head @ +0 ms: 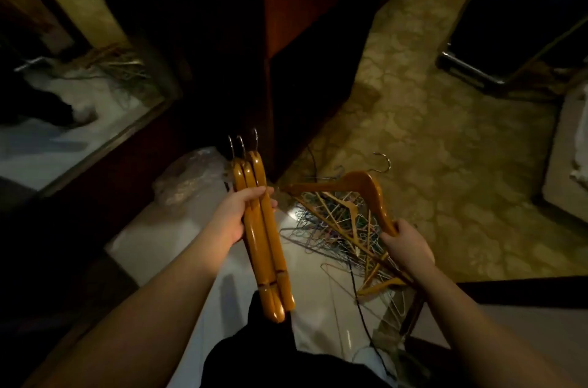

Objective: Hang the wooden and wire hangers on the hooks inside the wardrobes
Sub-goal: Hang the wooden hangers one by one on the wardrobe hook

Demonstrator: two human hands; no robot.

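My left hand (239,215) grips a stack of three wooden hangers (266,244) seen edge-on, their metal hooks pointing away from me. My right hand (405,244) holds one end of a single wooden hanger (359,181), lifted just above a tangled pile of wire and wooden hangers (337,228) on the pale floor. That hanger's chrome hook (383,161) sticks up at the far side.
A dark wooden wardrobe corner (267,38) stands straight ahead. To the left a mirrored panel (79,114) reflects the room. A clear plastic bag (187,177) lies by the left hand. Patterned carpet (429,149) spreads right, with a metal-legged furniture piece (471,69) beyond. A black cable (359,298) crosses the floor.
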